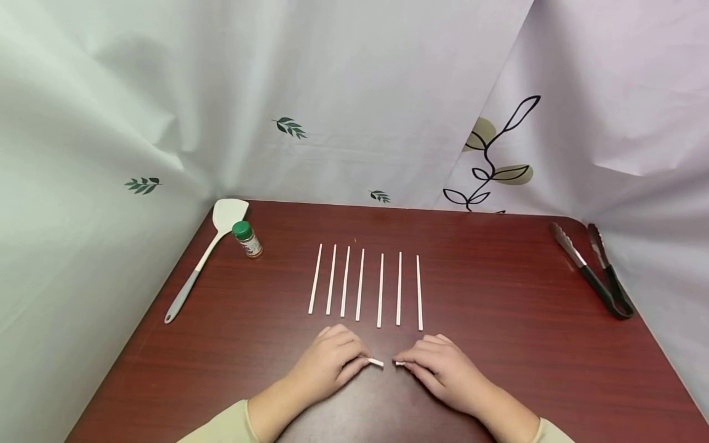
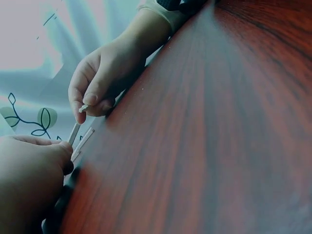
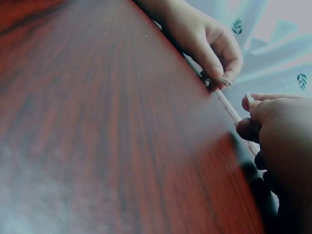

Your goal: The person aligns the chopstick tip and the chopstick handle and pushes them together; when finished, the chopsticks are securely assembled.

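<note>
My left hand pinches a short white stick piece between thumb and fingers, with one end sticking out to the right. Facing it across a small gap, my right hand pinches another white stick piece, of which only a short end shows. That end looks rough in the left wrist view. The rest of each piece is hidden by the fingers. Beyond both hands, several thin white sticks lie side by side in a row, pointing away from me.
The red-brown wooden table bears a white spatula with a grey handle at left. Beside it stands a green-capped spice jar. Black-handled metal tongs lie at the right edge. White printed curtains hang around the table.
</note>
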`<action>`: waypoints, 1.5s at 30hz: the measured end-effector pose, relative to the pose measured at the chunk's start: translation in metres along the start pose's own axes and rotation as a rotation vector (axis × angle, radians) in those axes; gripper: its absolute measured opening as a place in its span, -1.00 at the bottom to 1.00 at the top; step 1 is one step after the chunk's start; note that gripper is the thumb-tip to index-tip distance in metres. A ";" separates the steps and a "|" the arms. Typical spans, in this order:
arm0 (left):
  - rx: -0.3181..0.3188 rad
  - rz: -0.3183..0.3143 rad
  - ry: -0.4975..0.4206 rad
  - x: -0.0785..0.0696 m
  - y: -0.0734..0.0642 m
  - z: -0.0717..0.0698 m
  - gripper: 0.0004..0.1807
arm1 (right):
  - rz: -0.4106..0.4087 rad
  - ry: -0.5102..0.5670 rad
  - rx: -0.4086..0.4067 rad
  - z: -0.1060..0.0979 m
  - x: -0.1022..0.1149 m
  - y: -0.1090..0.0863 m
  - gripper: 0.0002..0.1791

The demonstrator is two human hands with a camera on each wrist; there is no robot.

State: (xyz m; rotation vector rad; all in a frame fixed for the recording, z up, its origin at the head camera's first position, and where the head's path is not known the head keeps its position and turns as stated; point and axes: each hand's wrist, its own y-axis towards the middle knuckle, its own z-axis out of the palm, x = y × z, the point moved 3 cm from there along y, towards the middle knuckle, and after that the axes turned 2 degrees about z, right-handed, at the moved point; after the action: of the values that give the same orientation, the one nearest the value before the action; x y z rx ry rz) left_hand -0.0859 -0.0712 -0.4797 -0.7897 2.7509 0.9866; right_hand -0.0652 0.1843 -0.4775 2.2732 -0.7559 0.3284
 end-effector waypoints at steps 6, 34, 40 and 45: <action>0.027 -0.064 0.033 -0.004 0.002 0.005 -0.94 | -0.028 -0.003 -0.024 0.001 0.000 0.000 -0.73; 0.065 -0.040 -0.074 -0.019 0.009 0.010 -0.94 | -0.011 0.026 -0.043 0.001 0.002 0.002 -0.67; 0.039 -0.021 -0.059 -0.019 0.008 0.011 -0.91 | 0.017 0.020 -0.042 0.001 0.001 0.001 -0.75; 0.036 -0.017 -0.060 -0.019 0.008 0.012 -0.91 | 0.021 0.030 -0.043 0.001 0.000 0.001 -0.83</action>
State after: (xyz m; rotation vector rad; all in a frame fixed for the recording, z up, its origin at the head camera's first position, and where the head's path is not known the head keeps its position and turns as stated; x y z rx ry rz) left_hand -0.0748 -0.0506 -0.4795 -0.7639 2.6987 0.9392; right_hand -0.0658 0.1834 -0.4777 2.2165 -0.7646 0.3523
